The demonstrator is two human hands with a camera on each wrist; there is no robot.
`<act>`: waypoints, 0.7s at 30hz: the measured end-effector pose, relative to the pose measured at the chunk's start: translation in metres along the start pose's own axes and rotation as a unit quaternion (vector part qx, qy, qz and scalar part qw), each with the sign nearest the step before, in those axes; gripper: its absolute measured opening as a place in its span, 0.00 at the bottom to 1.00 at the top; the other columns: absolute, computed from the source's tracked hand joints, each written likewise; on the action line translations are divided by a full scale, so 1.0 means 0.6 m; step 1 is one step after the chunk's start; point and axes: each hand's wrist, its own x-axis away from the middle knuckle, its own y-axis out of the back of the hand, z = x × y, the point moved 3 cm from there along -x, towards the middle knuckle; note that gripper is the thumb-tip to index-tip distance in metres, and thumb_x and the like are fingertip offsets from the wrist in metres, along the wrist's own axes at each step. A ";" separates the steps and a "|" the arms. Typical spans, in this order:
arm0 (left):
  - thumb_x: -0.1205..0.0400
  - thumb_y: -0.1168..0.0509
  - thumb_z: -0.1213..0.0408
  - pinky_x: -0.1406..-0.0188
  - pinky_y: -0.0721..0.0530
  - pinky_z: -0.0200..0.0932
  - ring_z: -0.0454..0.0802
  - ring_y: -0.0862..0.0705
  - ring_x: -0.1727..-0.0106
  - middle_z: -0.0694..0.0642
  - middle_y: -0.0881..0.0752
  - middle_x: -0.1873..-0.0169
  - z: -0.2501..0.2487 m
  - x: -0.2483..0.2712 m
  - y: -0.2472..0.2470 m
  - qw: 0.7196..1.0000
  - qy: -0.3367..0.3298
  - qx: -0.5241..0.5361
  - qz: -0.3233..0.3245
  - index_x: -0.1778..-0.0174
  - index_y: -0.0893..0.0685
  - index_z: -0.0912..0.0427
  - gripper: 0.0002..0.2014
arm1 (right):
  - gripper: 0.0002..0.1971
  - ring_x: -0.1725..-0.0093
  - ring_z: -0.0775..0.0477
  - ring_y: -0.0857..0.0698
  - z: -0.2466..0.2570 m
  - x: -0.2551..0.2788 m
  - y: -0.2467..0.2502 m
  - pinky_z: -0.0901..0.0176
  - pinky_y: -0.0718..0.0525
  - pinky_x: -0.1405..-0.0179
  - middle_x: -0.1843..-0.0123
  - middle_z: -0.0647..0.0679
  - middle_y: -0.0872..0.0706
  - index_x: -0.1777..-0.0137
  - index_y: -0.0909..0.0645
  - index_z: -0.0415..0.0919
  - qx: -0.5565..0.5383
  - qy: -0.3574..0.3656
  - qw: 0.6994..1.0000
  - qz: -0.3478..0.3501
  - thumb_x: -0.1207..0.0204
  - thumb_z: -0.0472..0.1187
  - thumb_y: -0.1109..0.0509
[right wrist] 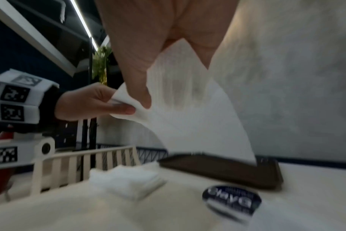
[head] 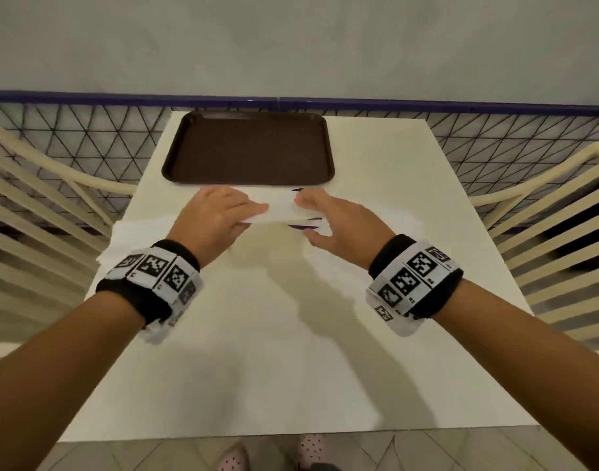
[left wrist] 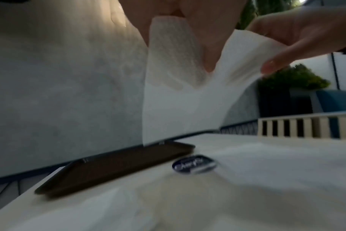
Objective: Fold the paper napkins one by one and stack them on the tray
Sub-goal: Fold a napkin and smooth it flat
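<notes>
A white paper napkin hangs above the white table, just in front of the brown tray, which holds nothing. My left hand pinches its left edge and my right hand pinches its right edge. In the left wrist view the napkin droops from my left hand, with the right hand at its other corner. In the right wrist view the thumb of my right hand lies on the sheet, and the left hand pinches the far corner.
A pile of white napkins lies at the table's left edge, also in the right wrist view. A round dark blue logo marks the tabletop under the hands. Cream slatted chairs flank the table; a wire-mesh barrier runs behind it.
</notes>
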 end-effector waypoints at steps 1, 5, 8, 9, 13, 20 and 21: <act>0.28 0.41 0.62 0.47 0.29 0.45 0.52 0.15 0.53 0.57 0.09 0.60 0.001 0.022 -0.010 1.000 -0.013 0.006 0.014 0.51 0.09 0.58 0.17 | 0.22 0.28 0.45 0.26 0.005 0.004 -0.022 0.53 0.27 0.29 0.25 0.52 0.25 0.24 0.34 0.46 0.023 -0.001 0.999 0.032 0.17 0.42 0.40; 0.31 0.36 0.62 0.58 0.16 0.40 0.51 0.09 0.64 0.53 0.09 0.67 -0.005 0.126 -0.048 0.992 -0.028 0.050 0.111 0.61 0.07 0.55 0.12 | 0.18 0.24 0.44 0.30 0.031 0.025 -0.122 0.56 0.37 0.25 0.23 0.48 0.27 0.26 0.28 0.45 0.075 -0.017 0.987 0.143 0.13 0.41 0.49; 0.26 0.46 0.53 0.66 0.14 0.37 0.50 0.10 0.63 0.54 0.09 0.64 -0.019 0.194 -0.065 0.974 0.019 0.129 0.183 0.60 0.08 0.56 0.21 | 0.17 0.31 0.40 0.21 0.032 0.050 -0.190 0.52 0.29 0.29 0.30 0.41 0.19 0.30 0.23 0.39 -0.002 -0.051 0.981 0.187 0.14 0.40 0.45; 0.24 0.49 0.49 0.59 0.15 0.38 0.51 0.10 0.57 0.55 0.09 0.58 -0.020 0.213 -0.069 0.962 0.056 0.162 0.213 0.52 0.09 0.57 0.25 | 0.16 0.37 0.38 0.17 0.033 0.058 -0.209 0.49 0.25 0.34 0.36 0.38 0.16 0.33 0.21 0.37 -0.028 -0.056 0.979 0.194 0.15 0.40 0.44; 0.15 0.43 0.54 0.56 0.29 0.32 0.53 0.16 0.49 0.53 0.13 0.53 -0.006 0.271 -0.090 0.910 0.163 0.237 0.298 0.44 0.15 0.60 0.16 | 0.12 0.57 0.46 0.22 0.037 0.086 -0.252 0.60 0.31 0.59 0.59 0.40 0.18 0.50 0.20 0.36 -0.086 -0.111 0.962 0.236 0.14 0.39 0.45; 0.19 0.34 0.57 0.68 0.29 0.27 0.49 0.22 0.60 0.50 0.22 0.69 0.060 0.296 -0.110 0.781 0.427 0.356 0.284 0.70 0.25 0.57 0.14 | 0.16 0.53 0.48 0.25 0.024 0.050 -0.247 0.57 0.36 0.63 0.55 0.41 0.21 0.50 0.21 0.30 -0.130 -0.207 0.949 0.199 0.17 0.45 0.39; 0.19 0.34 0.59 0.71 0.27 0.26 0.50 0.21 0.62 0.51 0.23 0.72 0.066 0.295 -0.114 0.756 0.455 0.385 0.270 0.73 0.29 0.58 0.17 | 0.14 0.54 0.48 0.25 0.021 0.040 -0.246 0.59 0.33 0.65 0.55 0.42 0.22 0.52 0.21 0.32 -0.139 -0.218 0.947 0.189 0.18 0.45 0.38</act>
